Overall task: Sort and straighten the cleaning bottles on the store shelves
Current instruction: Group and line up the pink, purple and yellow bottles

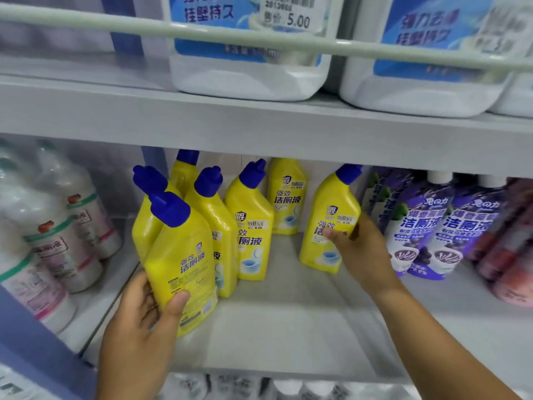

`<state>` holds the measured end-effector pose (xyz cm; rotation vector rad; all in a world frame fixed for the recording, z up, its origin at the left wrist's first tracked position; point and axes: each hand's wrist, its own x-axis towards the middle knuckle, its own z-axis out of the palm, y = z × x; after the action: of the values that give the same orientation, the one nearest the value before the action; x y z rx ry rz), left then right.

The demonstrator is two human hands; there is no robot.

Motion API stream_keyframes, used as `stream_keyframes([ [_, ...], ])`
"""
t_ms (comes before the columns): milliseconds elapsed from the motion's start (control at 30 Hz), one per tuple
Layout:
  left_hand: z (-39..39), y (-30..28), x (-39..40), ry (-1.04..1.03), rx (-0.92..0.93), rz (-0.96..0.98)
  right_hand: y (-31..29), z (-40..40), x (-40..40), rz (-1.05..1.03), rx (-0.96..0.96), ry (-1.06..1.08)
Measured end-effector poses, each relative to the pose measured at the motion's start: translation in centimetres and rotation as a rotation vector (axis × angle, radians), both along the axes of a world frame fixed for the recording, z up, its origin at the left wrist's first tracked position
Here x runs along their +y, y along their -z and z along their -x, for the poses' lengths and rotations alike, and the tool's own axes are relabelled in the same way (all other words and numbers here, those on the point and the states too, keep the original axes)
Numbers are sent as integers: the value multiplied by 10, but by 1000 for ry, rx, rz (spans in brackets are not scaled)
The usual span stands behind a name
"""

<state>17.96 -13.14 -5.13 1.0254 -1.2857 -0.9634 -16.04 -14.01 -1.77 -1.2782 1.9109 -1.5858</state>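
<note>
Several yellow toilet-cleaner bottles with blue angled caps stand on the middle shelf [288, 313]. My left hand [141, 321] grips the front left yellow bottle [184, 255] near its base, thumb across the label; the bottle leans slightly right. My right hand [360, 249] holds the rightmost yellow bottle [328, 226] from its right side, thumb on the front label. Between them stand more yellow bottles [253, 226], one further back [288, 197].
White bottles with green bands [57, 232] fill the left section behind a clear divider. Purple-labelled bottles [432, 226] and red ones [507, 249] stand at the right. Large white jugs [248, 67] sit on the upper shelf behind a rail [259, 36]. Bare shelf surface lies in front.
</note>
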Motion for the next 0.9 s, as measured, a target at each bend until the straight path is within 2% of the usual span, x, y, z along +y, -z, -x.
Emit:
stream_keyframes([
  [100, 3, 4, 6, 13, 9, -14, 3, 9, -22, 78, -32, 20],
  [333, 11, 5, 15, 51, -3, -26, 1, 30, -66, 92, -92, -48],
  [633, 13, -2, 18, 72, 19, -50, 4, 45, -76, -65, 66, -46],
  [667, 13, -2, 18, 73, 16, -52, 6, 42, -75, -66, 119, -21],
  [767, 12, -4, 19, 72, 2, -54, 3, 8, -59, 29, 264, 243],
  [800, 12, -4, 19, 67, -1, -48, -3, -12, -49, 113, 232, 232],
  [833, 12, -3, 19, 66, -5, -44, -10, -34, -38, 165, 183, 122],
  [900, 13, -1, 19, 62, -15, -41, -24, -75, -22, 85, 62, -265],
])
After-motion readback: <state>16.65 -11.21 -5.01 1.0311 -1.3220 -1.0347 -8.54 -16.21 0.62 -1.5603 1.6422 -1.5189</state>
